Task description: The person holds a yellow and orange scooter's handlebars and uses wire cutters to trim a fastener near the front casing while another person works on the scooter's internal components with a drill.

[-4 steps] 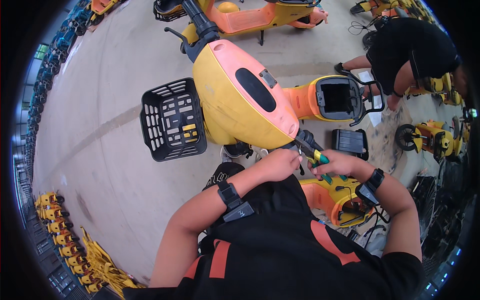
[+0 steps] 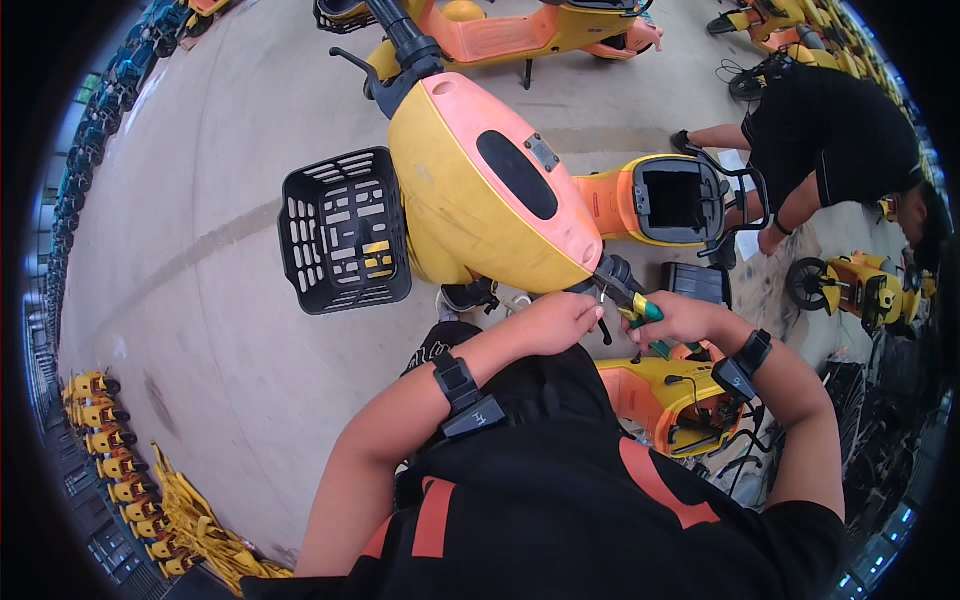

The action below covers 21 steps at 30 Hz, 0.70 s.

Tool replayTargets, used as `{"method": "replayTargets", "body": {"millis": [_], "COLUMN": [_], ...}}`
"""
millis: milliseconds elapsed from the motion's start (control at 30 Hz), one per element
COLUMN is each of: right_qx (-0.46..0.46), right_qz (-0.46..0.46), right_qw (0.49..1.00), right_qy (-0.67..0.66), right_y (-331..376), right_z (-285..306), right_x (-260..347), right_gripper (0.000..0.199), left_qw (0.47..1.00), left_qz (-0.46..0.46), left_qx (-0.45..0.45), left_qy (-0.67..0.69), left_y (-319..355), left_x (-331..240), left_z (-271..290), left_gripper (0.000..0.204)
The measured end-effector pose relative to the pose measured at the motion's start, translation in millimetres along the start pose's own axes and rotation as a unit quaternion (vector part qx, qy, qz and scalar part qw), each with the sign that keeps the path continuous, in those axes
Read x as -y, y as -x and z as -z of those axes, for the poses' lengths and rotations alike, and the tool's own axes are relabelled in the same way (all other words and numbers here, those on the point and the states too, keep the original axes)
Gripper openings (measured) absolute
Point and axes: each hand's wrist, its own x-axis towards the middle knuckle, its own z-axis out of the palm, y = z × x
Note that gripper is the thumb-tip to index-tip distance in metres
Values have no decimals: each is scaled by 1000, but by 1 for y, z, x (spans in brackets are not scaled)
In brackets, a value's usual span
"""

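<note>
Head view: right grip [image 2: 678, 318] holds pliers [image 2: 648, 312]; left grip [image 2: 563, 322] beside handlebar [image 2: 617, 282], contact unclear.

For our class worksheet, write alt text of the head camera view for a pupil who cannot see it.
A person's right hand grips green-and-yellow-handled pliers beside the black handlebar of a yellow-and-pink scooter, the left hand close by. A black slatted basket sits at the scooter's front; another person in black clothing bends over at right.

white marks [image 2: 479, 418] on both wrist boxes [image 2: 734, 381]
</note>
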Motion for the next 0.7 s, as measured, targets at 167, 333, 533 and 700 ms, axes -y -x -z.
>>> {"method": "replayTargets", "body": {"millis": [167,333,533,700], "right_qx": [8,-42,-55,-38], "right_qz": [21,47,32,-1], "right_qw": [1000,998,997,997], "right_qy": [20,-11,-53,-65], "right_y": [-2,-7,-10,-5], "right_z": [19,1,-15,-21], "right_x": [0,-11,-14,-4], "right_gripper": [19,17,18,18], "left_qw": [999,1000,999,997], "left_qz": [-28,5,9,-6], "left_qx": [-32,-19,43,77], "left_qy": [11,-7,-23,-16], "left_y": [-6,-3,-2,3], "left_x": [8,5,6,5], "left_z": [-4,0,2,10], "left_gripper": [34,32,32,33]}}
